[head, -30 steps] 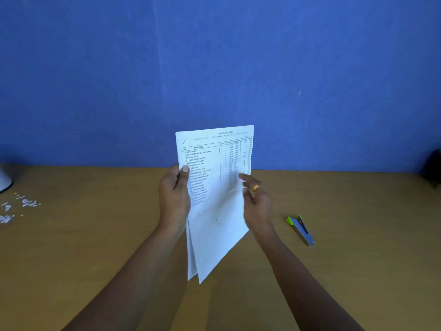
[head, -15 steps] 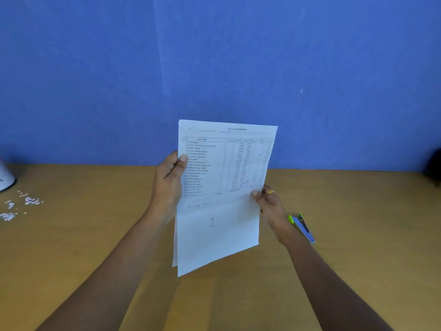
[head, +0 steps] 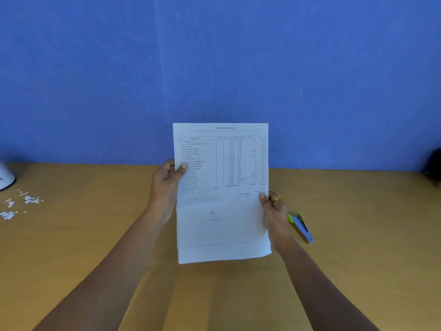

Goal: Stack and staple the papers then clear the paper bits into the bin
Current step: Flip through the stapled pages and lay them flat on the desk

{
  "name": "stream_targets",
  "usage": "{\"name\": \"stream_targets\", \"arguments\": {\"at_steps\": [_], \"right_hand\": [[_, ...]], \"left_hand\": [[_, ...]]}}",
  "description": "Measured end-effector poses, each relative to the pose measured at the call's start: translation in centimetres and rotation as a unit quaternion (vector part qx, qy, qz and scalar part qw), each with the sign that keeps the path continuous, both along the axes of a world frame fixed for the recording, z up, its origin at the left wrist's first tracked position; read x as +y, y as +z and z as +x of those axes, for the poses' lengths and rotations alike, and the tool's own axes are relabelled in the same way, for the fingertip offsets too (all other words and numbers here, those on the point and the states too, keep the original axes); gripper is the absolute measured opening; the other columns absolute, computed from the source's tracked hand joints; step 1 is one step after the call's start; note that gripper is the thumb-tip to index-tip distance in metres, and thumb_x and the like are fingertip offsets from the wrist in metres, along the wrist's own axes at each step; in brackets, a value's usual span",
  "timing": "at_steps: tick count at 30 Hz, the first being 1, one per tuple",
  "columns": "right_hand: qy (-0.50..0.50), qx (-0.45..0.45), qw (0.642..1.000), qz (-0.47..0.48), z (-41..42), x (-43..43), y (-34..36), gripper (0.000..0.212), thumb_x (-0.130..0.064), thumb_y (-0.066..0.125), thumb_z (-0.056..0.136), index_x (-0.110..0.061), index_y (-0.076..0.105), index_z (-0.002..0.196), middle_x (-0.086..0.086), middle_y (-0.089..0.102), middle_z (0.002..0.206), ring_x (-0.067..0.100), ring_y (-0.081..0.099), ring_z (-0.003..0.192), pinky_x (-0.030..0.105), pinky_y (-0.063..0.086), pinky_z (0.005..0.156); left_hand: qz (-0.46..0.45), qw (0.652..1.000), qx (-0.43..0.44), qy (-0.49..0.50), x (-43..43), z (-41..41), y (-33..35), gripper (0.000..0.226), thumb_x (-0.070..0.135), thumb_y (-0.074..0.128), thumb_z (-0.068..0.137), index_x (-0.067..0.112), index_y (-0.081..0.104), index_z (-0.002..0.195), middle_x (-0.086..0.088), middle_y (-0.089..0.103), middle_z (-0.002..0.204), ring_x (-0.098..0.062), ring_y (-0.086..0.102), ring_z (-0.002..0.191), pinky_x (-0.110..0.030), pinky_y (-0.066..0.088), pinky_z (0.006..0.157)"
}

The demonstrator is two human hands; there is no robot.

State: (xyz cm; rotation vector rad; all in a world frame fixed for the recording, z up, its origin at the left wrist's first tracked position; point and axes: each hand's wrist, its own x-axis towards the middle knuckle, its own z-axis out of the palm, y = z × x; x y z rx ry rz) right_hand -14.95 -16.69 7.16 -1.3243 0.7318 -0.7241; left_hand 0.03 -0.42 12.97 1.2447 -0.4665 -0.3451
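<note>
- Hanging upright above the wooden table (head: 95, 247), the printed papers (head: 222, 225) are held face-on to the camera, with offset sheet edges showing along the left and bottom sides.
- The left edge is pinched by the left hand (head: 165, 187), thumb laid on the front and fingers curled behind.
- The right edge is pinched lower down by the right hand (head: 275, 213), thumb on the front and the rest behind; a ring (head: 276, 198) is worn on it.
- The sheets are judged light, thin and floppy, and likely to slide over one another, so the side edges are best gripped and the bottom edge tapped on the table until it is square.
- A corner would be best left free for the staple, which is not yet seen in the stack.
- A green and grey stapler (head: 301, 227) lies flat on the table just beside the right wrist, untouched.
- White paper bits (head: 21, 204) are scattered at the table's far left, well apart from the hands.
- A white object (head: 6, 179) is cut off by the left border next to the bits; whether it is the bin cannot be told.
- A blue wall (head: 214, 56) rises behind the table.
</note>
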Motion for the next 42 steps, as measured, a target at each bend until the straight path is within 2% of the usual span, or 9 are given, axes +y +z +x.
{"name": "stream_targets", "arguments": {"at_steps": [4, 9, 13, 20, 26, 30, 33, 37, 42], "right_hand": [[-0.02, -0.007, 1.0, 0.014, 0.3, 0.3, 0.2, 0.019, -0.014, 0.047, 0.096, -0.017, 0.06, 0.083, -0.001, 0.067, 0.084, 0.013, 0.06, 0.076, 0.025, 0.05, 0.072], [-0.039, 0.011, 0.999, 0.016, 0.5, 0.5, 0.1, 0.019, -0.014, 0.044, 0.097, -0.014, 0.059, 0.084, 0.0, 0.065, 0.081, 0.014, 0.057, 0.073, 0.025, 0.047, 0.067], [-0.037, 0.059, 0.997, 0.032, 1.1, 0.4, -0.4, 0.023, -0.008, 0.038, 0.097, -0.011, 0.06, 0.101, 0.006, 0.065, 0.095, 0.02, 0.058, 0.086, 0.028, 0.047, 0.074], [-0.016, 0.128, 0.992, 0.006, 3.0, -0.1, -0.4, 0.032, 0.003, 0.035, 0.092, -0.015, 0.06, 0.103, 0.004, 0.064, 0.095, 0.022, 0.057, 0.086, 0.031, 0.047, 0.08], [-0.038, 0.183, 0.982, -0.029, 5.6, -0.9, -1.4, 0.037, 0.004, 0.036, 0.09, -0.009, 0.062, 0.114, 0.003, 0.061, 0.093, 0.021, 0.053, 0.081, 0.02, 0.041, 0.056], [-0.054, 0.216, 0.974, -0.04, 7.5, -1.5, -2.6, 0.038, 0.004, 0.036, 0.09, -0.009, 0.063, 0.114, 0.003, 0.06, 0.091, 0.015, 0.049, 0.066, 0.018, 0.034, 0.047], [-0.057, 0.232, 0.97, -0.038, 8.7, -2.0, -3.6, 0.038, 0.005, 0.035, 0.09, -0.006, 0.062, 0.114, 0.005, 0.061, 0.093, 0.018, 0.05, 0.071, 0.018, 0.034, 0.047], [-0.069, 0.254, 0.964, -0.033, 9.7, -2.6, -5.3, 0.037, 0.006, 0.037, 0.089, -0.004, 0.062, 0.114, 0.012, 0.067, 0.109, 0.023, 0.054, 0.08, 0.02, 0.041, 0.055], [-0.075, 0.284, 0.955, -0.046, 10.2, -3.3, -7.2, 0.034, 0.006, 0.041, 0.087, -0.003, 0.063, 0.113, 0.016, 0.068, 0.107, 0.023, 0.053, 0.079, 0.025, 0.041, 0.068]], "left_hand": [[0.063, 0.998, 0.01, -0.011, 0.6, -0.3, -2.0, 0.011, 0.008, 0.057, 0.088, 0.016, 0.059, 0.094, -0.002, 0.067, 0.1, -0.018, 0.064, 0.092, -0.028, 0.052, 0.081], [0.096, 0.994, 0.041, -0.016, 1.3, -1.4, -4.5, 0.022, -0.003, 0.052, 0.088, 0.016, 0.059, 0.097, 0.005, 0.066, 0.095, -0.005, 0.065, 0.079, -0.019, 0.053, 0.067], [0.108, 0.993, 0.048, -0.005, 0.9, -0.8, -4.7, 0.026, -0.008, 0.048, 0.088, 0.008, 0.052, 0.107, 0.0, 0.063, 0.097, -0.013, 0.06, 0.086, -0.025, 0.048, 0.075], [0.199, 0.979, 0.03, 0.026, 0.0, 1.8, -5.6, 0.031, -0.006, 0.049, 0.089, 0.007, 0.055, 0.116, -0.008, 0.062, 0.11, -0.024, 0.059, 0.097, -0.038, 0.048, 0.09], [0.283, 0.958, 0.022, 0.036, -1.9, 5.1, -7.4, 0.033, -0.006, 0.051, 0.087, 0.006, 0.056, 0.117, -0.014, 0.062, 0.118, -0.026, 0.057, 0.099, -0.036, 0.046, 0.089], [0.327, 0.944, 0.019, 0.047, -3.3, 6.9, -8.2, 0.033, -0.005, 0.052, 0.087, 0.003, 0.055, 0.118, -0.014, 0.06, 0.12, -0.028, 0.056, 0.104, -0.032, 0.044, 0.085], [0.352, 0.935, 0.02, 0.046, -4.1, 7.7, -9.0, 0.031, -0.005, 0.052, 0.087, 0.002, 0.056, 0.117, -0.015, 0.06, 0.12, -0.025, 0.054, 0.097, -0.029, 0.041, 0.08], [0.384, 0.922, 0.02, 0.037, -5.1, 8.5, -10.5, 0.031, -0.004, 0.053, 0.087, 0.002, 0.055, 0.118, -0.016, 0.059, 0.122, -0.031, 0.056, 0.107, -0.03, 0.042, 0.079], [0.419, 0.907, 0.009, 0.033, -6.1, 9.0, -11.9, 0.033, -0.003, 0.054, 0.087, 0.001, 0.054, 0.119, -0.016, 0.058, 0.124, -0.032, 0.056, 0.109, -0.029, 0.041, 0.077]]}}
